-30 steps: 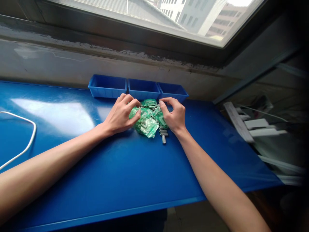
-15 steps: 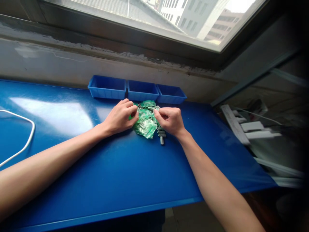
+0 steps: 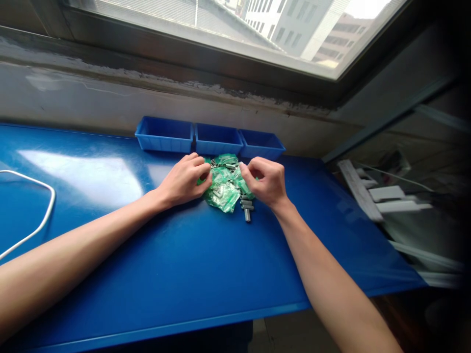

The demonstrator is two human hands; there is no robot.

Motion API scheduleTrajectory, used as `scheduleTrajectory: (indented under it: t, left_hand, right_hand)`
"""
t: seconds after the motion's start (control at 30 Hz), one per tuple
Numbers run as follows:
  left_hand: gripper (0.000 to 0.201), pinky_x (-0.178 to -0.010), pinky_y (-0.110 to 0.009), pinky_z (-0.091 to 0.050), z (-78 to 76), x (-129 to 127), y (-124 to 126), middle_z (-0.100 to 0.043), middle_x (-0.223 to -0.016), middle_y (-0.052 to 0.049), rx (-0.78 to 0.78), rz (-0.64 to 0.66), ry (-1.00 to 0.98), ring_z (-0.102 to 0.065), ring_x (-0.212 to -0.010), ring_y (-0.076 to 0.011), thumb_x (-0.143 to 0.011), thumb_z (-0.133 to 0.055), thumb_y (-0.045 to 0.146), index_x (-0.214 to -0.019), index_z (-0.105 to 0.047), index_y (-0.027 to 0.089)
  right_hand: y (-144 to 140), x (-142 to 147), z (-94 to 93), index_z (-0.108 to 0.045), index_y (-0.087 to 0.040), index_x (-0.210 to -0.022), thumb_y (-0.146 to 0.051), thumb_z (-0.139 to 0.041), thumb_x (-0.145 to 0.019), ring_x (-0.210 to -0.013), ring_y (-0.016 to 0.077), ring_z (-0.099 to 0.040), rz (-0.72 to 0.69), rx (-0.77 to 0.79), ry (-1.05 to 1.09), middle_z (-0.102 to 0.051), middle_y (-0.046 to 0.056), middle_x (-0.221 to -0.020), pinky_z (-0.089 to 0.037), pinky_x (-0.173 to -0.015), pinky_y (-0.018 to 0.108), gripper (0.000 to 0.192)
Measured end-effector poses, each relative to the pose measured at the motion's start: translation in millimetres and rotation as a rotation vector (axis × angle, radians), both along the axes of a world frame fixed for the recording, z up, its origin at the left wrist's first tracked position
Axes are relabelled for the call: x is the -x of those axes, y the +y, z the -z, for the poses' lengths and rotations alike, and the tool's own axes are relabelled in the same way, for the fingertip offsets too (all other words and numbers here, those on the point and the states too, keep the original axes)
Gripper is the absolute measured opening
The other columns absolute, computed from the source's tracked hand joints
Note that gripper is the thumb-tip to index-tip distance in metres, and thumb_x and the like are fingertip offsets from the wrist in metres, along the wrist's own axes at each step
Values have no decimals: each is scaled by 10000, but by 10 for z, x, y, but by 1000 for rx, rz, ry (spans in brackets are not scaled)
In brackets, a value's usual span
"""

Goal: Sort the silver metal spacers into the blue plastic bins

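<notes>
A heap of crinkled green plastic bags (image 3: 222, 193) lies on the blue table, with small grey metal pieces among them. Several hexagonal metal pieces (image 3: 247, 214) lie loose at its near right side. At the heap's left edge my left hand (image 3: 186, 179) is closed, with green film showing between thumb and fingers. My right hand (image 3: 268, 181) hovers at the right side of the heap, thumb and forefinger pinched together. Whatever those fingertips hold is too small to make out.
Three blue bins stand in a row behind the heap: the left bin (image 3: 164, 142), middle bin (image 3: 219, 147) and right bin (image 3: 263, 151). A white cable (image 3: 49, 206) curves across the blue table (image 3: 176, 274) at left. White pieces (image 3: 393, 198) lie beyond its right edge.
My right hand has shifted a little to the right, uncovering more green plastic beneath it. The left hand has stayed at the heap's left edge.
</notes>
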State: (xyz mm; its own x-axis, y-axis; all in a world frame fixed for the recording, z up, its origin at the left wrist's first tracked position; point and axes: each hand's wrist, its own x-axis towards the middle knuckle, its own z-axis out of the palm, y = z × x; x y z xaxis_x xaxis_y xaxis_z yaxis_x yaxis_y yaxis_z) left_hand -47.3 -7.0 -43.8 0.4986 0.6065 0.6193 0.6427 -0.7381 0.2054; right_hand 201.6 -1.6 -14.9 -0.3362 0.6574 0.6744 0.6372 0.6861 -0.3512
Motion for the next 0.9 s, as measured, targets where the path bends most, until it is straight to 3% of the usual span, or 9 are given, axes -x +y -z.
scheduleTrajectory:
  t: [0.1,0.17,0.27,0.47,0.63,0.7,0.77,0.83,0.9]
  left_hand:
    - [293,-791,-389,-468,-3,-2,-3,-591,-745,-53,-2,-6,-10,-497,-781,-222,-1000,-534,209,-711,-491,225]
    - [290,-790,-391,-466,-4,-3,-5,-593,-746,-56,5,-10,-14,-503,-787,-226,-996,-540,211,-709,-498,226]
    - [289,-795,-395,-466,-8,-3,-10,-592,-744,-58,14,-14,-11,-503,-788,-228,-989,-548,210,-704,-503,226]
    - [294,-801,-391,-466,-23,-5,-19,-587,-746,-56,25,-21,-4,-506,-794,-229,-989,-547,211,-699,-500,226]
    - [296,-800,-383,-458,-9,12,-15,-586,-745,-53,8,-18,-15,-503,-793,-224,-990,-546,217,-700,-486,225]
    - [297,-786,-375,-460,-29,5,-22,-594,-750,-54,12,-4,-39,-502,-787,-220,-995,-540,226,-702,-492,223]
    - [293,-770,-362,-464,-95,-35,-30,-612,-763,-57,32,11,-80,-513,-787,-214,-1000,-534,240,-709,-517,218]
    - [276,-768,-349,-469,-214,-117,-29,-639,-786,-58,66,23,-131,-539,-793,-206,-1005,-535,264,-737,-568,207]
    - [257,-783,-342,-473,-369,-235,0,-665,-814,-57,120,36,-188,-583,-808,-199,-1007,-550,308,-796,-638,191]
  right_hand:
    - [35,-143,-93,-692,-230,-864,-481,-750,-916,-755,199,-610,43,3,-45,-696,52,-878,-489,-705,337,263]
    - [76,-274,-120,-745,-246,-1100,-604,-834,-813,-906,242,-653,45,60,-136,-710,96,-1115,-519,-743,350,466]
    - [145,-441,-90,-732,-242,-1249,-679,-895,-708,-831,211,-642,63,180,-218,-701,91,-1113,-489,-691,322,715]
    - [205,-456,1,-771,-175,-1011,-692,-893,-702,-570,115,-495,-42,373,-87,-672,3,-764,-398,-567,282,614]
    - [183,-407,-13,-785,-172,-893,-618,-930,-689,-492,93,-391,-61,476,87,-538,-61,-540,-301,-495,276,512]
    - [178,-415,-27,-800,-184,-883,-594,-938,-690,-483,94,-387,-75,528,170,-543,-58,-528,-289,-480,275,474]
    - [173,-421,-47,-812,-200,-858,-583,-953,-672,-517,110,-463,-106,562,280,-647,-14,-619,-332,-478,276,448]
    - [167,-414,-67,-813,-212,-830,-571,-973,-644,-558,129,-533,-133,577,404,-722,23,-727,-381,-480,281,434]
    - [160,-394,-79,-807,-222,-824,-567,-979,-639,-518,115,-510,-133,580,522,-715,16,-716,-366,-445,277,427]
